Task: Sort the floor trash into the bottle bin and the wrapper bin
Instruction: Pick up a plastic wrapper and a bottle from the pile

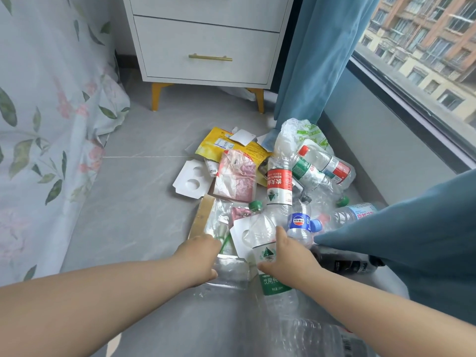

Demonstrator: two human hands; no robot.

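A heap of trash lies on the grey floor. My right hand (286, 258) lies palm down over a clear bottle with a green label and green cap (262, 228), thumb and fingers spread around it. My left hand (198, 258) is curled onto a clear plastic wrapper (229, 274), its fingertips hidden. Beyond them lie a red-label bottle (279, 186), a blue-label bottle (300, 222), a yellow wrapper (213, 148), a pink wrapper (237, 176) and a white card tray (190, 181). No bin shows in this view.
A white nightstand (206, 47) on yellow legs stands behind the heap. A flowered bed sheet (38, 124) hangs at the left, and a blue curtain (322, 60) and the window wall stand at the right. Blue cloth (425, 240) covers the right foreground beside a dark bottle (345, 261).
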